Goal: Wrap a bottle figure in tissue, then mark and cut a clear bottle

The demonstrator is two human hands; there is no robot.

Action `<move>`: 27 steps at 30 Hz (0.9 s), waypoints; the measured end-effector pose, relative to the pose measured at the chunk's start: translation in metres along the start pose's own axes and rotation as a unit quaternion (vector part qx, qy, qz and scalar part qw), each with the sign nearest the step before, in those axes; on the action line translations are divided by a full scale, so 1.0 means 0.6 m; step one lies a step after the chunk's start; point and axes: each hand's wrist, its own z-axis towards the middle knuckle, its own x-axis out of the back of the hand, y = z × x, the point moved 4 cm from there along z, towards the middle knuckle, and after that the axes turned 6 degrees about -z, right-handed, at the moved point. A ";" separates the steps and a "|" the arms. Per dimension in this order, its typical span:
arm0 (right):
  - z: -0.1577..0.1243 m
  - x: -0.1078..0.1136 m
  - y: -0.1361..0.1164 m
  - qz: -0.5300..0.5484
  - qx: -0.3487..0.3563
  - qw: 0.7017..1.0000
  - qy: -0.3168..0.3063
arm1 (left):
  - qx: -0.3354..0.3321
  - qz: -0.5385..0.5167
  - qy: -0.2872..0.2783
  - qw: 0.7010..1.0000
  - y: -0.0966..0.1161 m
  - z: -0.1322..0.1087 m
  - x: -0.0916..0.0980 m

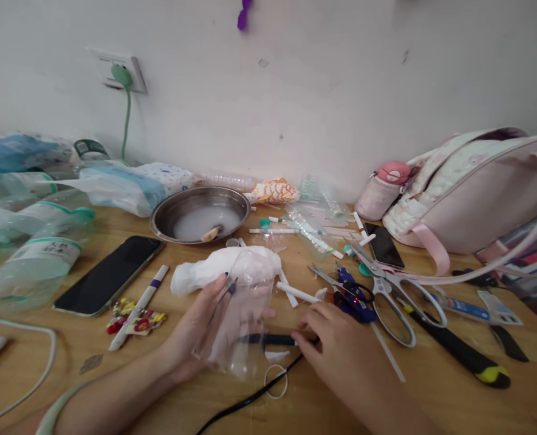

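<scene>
There, the clear plastic bottle (249, 302) was cupped in the curled left hand (196, 332), just before the white bundle (209, 270); the black tool (275, 339) was pinched by the right hand's (332, 332) closed fingers!

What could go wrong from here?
The corded black tool in the right hand might slip toward the left hand, which holds clear plastic. Its trailing cord could snag. If knocked, the bowl of cloudy liquid might wet the large phone beside it.
</scene>
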 end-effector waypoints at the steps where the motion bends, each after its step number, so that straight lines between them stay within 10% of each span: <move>1: 0.001 -0.005 -0.006 -0.004 0.010 1.000 -0.016 | -0.008 0.012 0.003 1.000 -0.001 0.000 0.000; 8: 0.025 -0.032 -0.033 -0.061 0.073 0.990 -0.102 | -0.030 -0.007 0.080 0.996 0.009 -0.004 -0.008; 18: 0.008 0.011 -0.002 -0.088 -0.044 0.986 -0.135 | -0.016 0.018 0.038 0.999 0.004 -0.003 0.007; 27: -0.002 0.019 0.022 -0.064 -0.092 0.986 -0.126 | -0.119 0.190 0.133 0.965 -0.009 0.007 0.044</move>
